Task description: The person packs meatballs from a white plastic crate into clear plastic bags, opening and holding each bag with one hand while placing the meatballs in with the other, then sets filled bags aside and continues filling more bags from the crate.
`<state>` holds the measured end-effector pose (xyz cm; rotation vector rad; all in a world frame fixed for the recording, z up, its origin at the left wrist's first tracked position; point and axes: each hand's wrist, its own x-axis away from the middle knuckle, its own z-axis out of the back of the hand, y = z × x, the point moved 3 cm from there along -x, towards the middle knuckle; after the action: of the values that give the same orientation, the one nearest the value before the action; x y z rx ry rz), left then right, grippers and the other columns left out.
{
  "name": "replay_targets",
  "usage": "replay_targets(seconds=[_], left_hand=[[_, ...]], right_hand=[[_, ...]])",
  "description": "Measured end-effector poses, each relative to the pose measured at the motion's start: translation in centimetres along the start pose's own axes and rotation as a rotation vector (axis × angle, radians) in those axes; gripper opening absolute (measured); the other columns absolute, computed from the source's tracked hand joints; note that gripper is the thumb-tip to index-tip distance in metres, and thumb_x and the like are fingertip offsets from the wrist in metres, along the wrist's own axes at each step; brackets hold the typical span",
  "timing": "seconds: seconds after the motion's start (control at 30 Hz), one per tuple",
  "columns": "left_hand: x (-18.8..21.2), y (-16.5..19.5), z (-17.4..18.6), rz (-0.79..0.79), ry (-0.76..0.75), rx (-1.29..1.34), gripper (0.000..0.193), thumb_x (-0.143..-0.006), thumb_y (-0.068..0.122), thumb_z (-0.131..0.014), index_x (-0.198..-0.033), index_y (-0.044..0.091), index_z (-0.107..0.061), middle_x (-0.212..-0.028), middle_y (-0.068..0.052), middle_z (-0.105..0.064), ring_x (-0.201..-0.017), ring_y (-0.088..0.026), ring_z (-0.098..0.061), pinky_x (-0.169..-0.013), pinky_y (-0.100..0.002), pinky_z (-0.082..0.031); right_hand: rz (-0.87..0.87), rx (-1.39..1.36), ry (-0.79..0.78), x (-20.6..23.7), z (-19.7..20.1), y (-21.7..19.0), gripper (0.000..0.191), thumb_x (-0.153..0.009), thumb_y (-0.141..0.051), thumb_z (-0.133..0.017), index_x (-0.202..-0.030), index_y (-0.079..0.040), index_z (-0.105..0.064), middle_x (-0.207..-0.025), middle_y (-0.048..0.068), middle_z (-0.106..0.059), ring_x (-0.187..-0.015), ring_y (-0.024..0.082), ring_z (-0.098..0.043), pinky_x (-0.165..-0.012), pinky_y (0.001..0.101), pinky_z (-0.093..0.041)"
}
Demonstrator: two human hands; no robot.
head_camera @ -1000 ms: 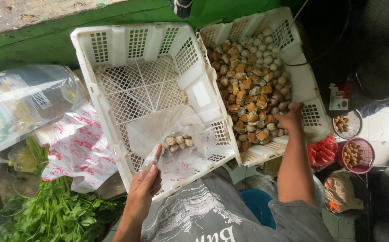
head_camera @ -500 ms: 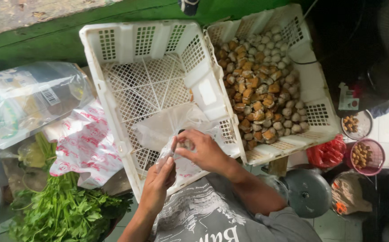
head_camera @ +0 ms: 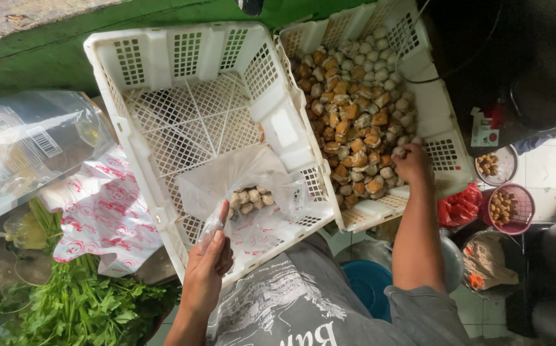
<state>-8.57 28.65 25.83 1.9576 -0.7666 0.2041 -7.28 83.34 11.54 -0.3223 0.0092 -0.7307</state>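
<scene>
My left hand grips the gathered edge of a clear plastic bag that lies inside an empty white plastic crate. A small heap of pale round balls sits in the bag. My right hand reaches into a second white crate on the right, resting on its pile of brown and pale food pieces, fingers curled over some of them. Whether it holds any is hidden.
Left of the crates lie clear and red-printed plastic bags and a bunch of leafy greens. At the right stand small bowls of brown pieces, a red bag and a blue bucket below. A green ledge runs behind.
My right hand has left the bag, where it met the left hand half a second ago, and gone back to the full crate. The left hand still holds the bag.
</scene>
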Motion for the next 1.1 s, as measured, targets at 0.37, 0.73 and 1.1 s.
replay_targets(seconds=[0.37, 0.73, 1.1], left_hand=[[0.4, 0.3, 0.0, 0.012, 0.005, -0.011, 0.065, -0.102, 0.027, -0.048, -0.163, 0.007, -0.032, -0.068, 0.008, -0.025, -0.056, -0.004, -0.025, -0.05, -0.023, -0.021], [-0.2, -0.7, -1.0, 0.002, -0.069, -0.009, 0.064, -0.104, 0.026, -0.047, -0.163, 0.007, -0.032, -0.069, 0.009, -0.027, -0.057, -0.004, -0.025, -0.051, -0.023, -0.021], [1.0, -0.1, 0.8, -0.005, 0.045, 0.031, 0.065, -0.103, 0.024, -0.047, -0.163, 0.003, -0.032, -0.069, 0.007, -0.027, -0.058, -0.005, -0.026, -0.052, -0.023, -0.021]], right_hand=[[-0.031, -0.304, 0.159, 1.6, 1.5, -1.1, 0.04, -0.089, -0.027, -0.081, -0.114, -0.004, -0.062, -0.105, 0.015, -0.07, -0.092, 0.03, -0.068, -0.076, 0.0433, -0.054], [0.646, -1.108, -0.581, 21.4, 4.4, -28.0, 0.037, -0.103, -0.033, -0.064, -0.124, -0.002, -0.066, -0.123, 0.014, -0.07, -0.099, 0.017, -0.073, -0.081, 0.0281, -0.061], [0.118, -0.428, 0.091, 5.1, 4.0, -9.2, 0.026, -0.102, -0.028, -0.067, -0.117, -0.008, -0.072, -0.106, 0.01, -0.075, -0.088, 0.024, -0.07, -0.073, 0.038, -0.058]])
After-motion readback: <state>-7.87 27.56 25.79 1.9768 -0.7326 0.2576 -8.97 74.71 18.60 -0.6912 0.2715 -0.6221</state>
